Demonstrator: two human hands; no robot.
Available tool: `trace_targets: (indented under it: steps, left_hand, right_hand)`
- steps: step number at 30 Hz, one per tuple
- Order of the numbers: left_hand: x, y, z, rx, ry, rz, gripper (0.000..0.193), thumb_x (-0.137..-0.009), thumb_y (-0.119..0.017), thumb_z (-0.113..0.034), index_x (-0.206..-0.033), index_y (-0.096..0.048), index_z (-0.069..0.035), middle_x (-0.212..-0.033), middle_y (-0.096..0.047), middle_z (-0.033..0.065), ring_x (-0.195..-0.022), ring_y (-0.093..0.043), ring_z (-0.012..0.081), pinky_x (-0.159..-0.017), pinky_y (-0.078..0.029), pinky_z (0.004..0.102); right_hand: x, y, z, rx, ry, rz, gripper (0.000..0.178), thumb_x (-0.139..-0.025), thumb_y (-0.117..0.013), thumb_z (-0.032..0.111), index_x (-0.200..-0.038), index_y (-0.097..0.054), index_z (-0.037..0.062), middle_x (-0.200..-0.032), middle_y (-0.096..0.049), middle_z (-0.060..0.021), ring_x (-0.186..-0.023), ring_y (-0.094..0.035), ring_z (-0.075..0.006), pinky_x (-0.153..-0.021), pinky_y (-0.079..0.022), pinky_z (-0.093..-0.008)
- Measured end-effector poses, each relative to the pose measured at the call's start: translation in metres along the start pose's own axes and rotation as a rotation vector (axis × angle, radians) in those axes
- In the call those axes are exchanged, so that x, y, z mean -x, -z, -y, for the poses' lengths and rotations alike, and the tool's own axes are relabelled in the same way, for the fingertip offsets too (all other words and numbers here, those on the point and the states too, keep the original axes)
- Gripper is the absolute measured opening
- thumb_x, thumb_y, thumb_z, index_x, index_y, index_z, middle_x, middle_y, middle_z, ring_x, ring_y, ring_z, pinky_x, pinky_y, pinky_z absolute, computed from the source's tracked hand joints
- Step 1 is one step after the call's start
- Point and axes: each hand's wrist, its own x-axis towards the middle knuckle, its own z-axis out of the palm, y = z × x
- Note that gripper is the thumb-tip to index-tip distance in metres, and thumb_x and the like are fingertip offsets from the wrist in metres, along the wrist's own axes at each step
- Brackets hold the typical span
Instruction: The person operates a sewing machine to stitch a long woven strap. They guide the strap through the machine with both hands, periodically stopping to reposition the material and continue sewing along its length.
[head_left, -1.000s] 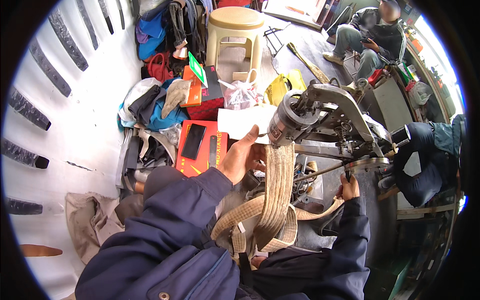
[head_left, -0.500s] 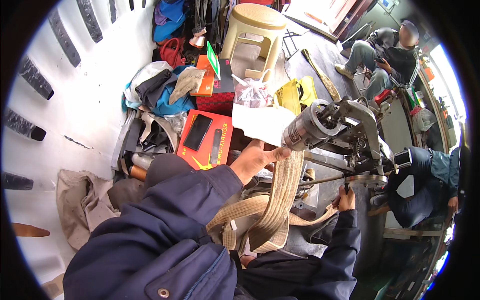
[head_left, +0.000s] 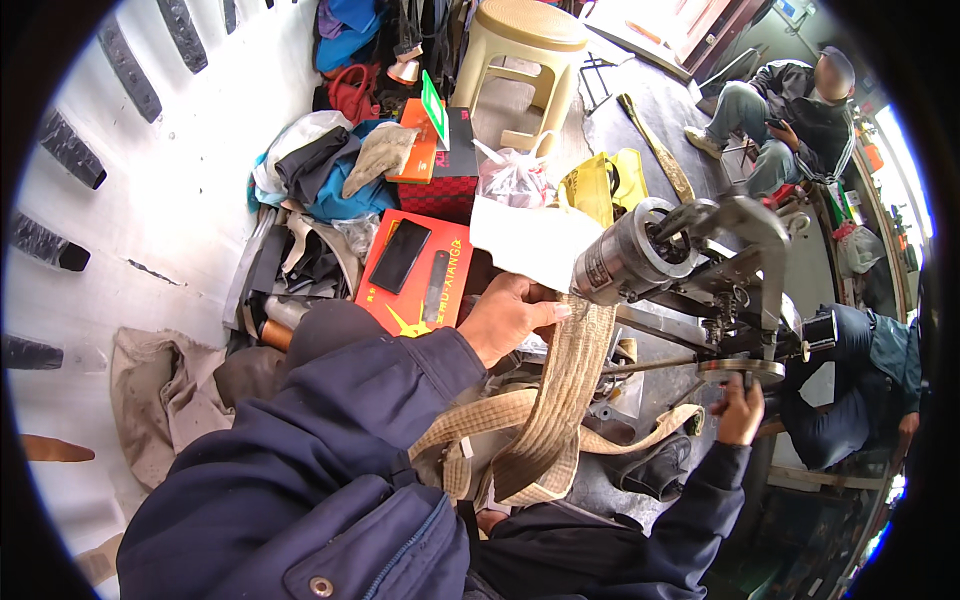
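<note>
My left hand (head_left: pixel 505 318) pinches the upper end of a wide tan webbing strap (head_left: pixel 570 390), right at the metal arm of a hand-cranked sewing machine (head_left: pixel 625 262). A white sheet (head_left: pixel 535 240) lies just beyond these fingers, against the machine's end. From there the strap hangs down and loops over my lap. At the machine's lower right, my right hand (head_left: pixel 740 410) is closed with its fingers up against the flat metal handwheel (head_left: pixel 741 370). The fingers cover the crank handle there.
Left of the machine, a black phone (head_left: pixel 401 258) and a dark flat blade (head_left: pixel 436 285) lie on a red box (head_left: pixel 420 228). A beige stool (head_left: pixel 525 40) and yellow bag (head_left: pixel 605 185) stand beyond. One person (head_left: pixel 790 120) sits far right; another (head_left: pixel 850 380) is behind the wheel.
My right hand has moved right and slightly up along the handwheel's rim, and the black handle seen before is now hidden. The left hand keeps its hold; the view has shifted slightly.
</note>
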Motion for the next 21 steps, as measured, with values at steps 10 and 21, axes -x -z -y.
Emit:
trace_targets:
  steps: [10,21]
  left_hand:
    - [-0.006,0.006,0.006,-0.082,-0.002,0.041,0.021,-0.09,-0.063,-0.003,-0.11,-0.061,0.004,-0.093,-0.067,0.0088,-0.074,-0.065,0.0151,-0.065,-0.055,0.0299]
    - [-0.006,0.006,0.008,-0.069,0.0,0.041,0.019,-0.09,-0.065,-0.006,-0.107,-0.065,0.003,-0.092,-0.068,0.0077,-0.075,-0.063,0.0137,-0.065,-0.055,0.0295]
  right_hand:
    - [-0.052,0.06,-0.03,0.124,-0.057,-0.26,0.025,-0.1,-0.058,0.028,-0.085,-0.051,0.0087,-0.063,-0.049,0.0007,-0.042,-0.044,-0.0089,-0.038,-0.033,-0.0236]
    - [-0.052,0.063,-0.032,0.039,-0.053,-0.214,0.024,-0.1,-0.057,0.023,-0.084,-0.045,0.0101,-0.06,-0.039,0.0017,-0.039,-0.039,-0.0099,-0.038,-0.029,-0.0259]
